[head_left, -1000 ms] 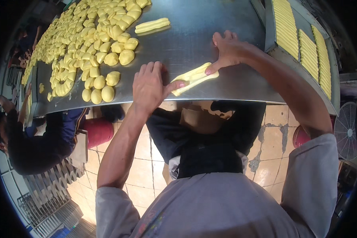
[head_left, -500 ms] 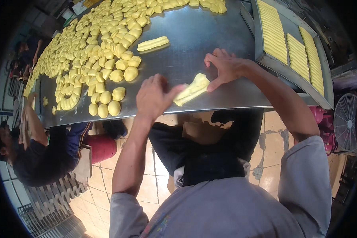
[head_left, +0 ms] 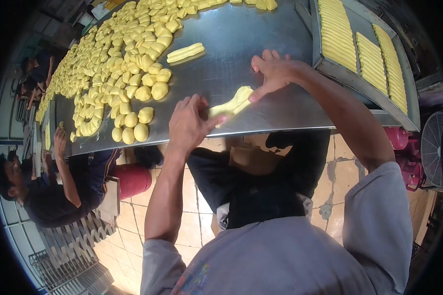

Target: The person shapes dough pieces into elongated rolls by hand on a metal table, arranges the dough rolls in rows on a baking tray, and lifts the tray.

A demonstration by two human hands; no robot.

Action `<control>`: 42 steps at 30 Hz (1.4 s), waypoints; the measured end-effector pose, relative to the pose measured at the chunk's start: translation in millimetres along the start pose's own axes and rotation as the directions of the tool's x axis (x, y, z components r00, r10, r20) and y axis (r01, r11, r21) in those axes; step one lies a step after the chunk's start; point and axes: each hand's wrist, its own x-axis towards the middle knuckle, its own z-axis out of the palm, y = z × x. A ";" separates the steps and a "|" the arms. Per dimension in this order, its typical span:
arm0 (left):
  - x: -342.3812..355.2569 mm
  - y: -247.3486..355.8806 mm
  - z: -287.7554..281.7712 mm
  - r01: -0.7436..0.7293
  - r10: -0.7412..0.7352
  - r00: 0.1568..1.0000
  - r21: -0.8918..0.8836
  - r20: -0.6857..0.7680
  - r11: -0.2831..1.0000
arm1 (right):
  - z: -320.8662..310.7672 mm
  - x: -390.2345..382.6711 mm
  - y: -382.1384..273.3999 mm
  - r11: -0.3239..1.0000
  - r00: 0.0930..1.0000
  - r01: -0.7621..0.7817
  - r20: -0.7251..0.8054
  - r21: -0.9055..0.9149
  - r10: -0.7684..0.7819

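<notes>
A flattened, folded strip of pale yellow dough (head_left: 235, 102) lies slantwise on the metal table near its front edge. My left hand (head_left: 188, 118) is at its lower left end, thumb pressed on the dough and fingers curled beside it. At the upper right end, the thumb of my right hand (head_left: 276, 76) touches the dough, while the other fingers are spread apart over the table. Farther back lies a finished-looking ridged dough roll (head_left: 185, 52), apart from both hands.
Many dough balls (head_left: 128, 86) crowd the left and back of the metal table (head_left: 231, 44). At the right, a metal tray (head_left: 401, 101) holds rows of ridged rolls (head_left: 337, 34). A co-worker (head_left: 49, 191) sits at the left. A fan (head_left: 433, 147) stands at the right.
My left thumb has come down onto the dough's near end, and the strip has shifted slightly and looks narrower in the middle. The co-worker's arm has moved.
</notes>
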 end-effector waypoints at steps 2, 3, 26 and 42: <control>4.4 2.7 -3.7 0.154 -0.146 0.987 -0.144 0.065 0.977 | -4.3 4.4 -12.0 0.994 0.995 -0.104 0.002 0.017 0.104; 6.1 5.0 -5.5 0.155 -0.147 0.987 -0.142 0.068 0.978 | -4.9 6.4 -15.7 0.994 0.995 -0.103 0.004 0.020 0.103; 26.8 10.2 -3.8 0.169 -0.176 0.982 0.096 0.065 0.981 | -9.9 22.9 -48.9 0.985 0.988 -0.147 0.039 -0.088 0.151; 21.4 -19.9 -7.6 0.061 -0.061 0.998 -0.018 -0.003 0.998 | 0.2 31.2 -24.7 0.992 0.985 -0.120 -0.122 0.036 0.123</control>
